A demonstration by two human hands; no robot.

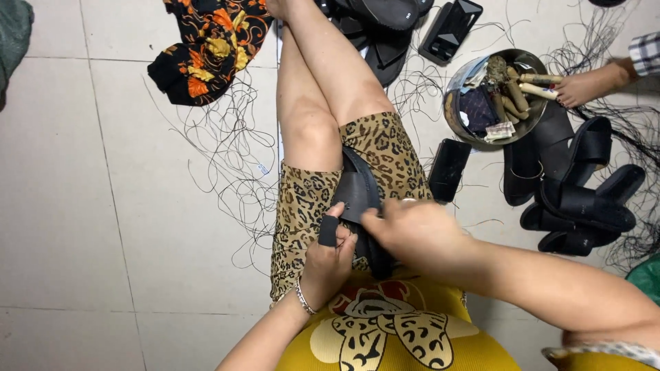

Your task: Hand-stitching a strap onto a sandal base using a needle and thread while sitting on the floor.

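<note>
- Left hand (328,257), thumb sheathed in black, grip closed on the black sandal sole (357,196) lying on the lap.
- Right hand (416,230) pinches the sole's near edge.
- Beyond the sole: metal bowl (457,113), heaped black sandals (577,203).

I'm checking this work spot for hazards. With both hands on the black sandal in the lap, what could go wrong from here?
1. The left hand and right hand press close together on the black sandal; a slip might jab a finger, though the left thumb wears a black guard.
2. Loose black threads strewn over the floor could snag feet or tangle.
3. The metal bowl of tools beside the leg might get knocked over.
</note>
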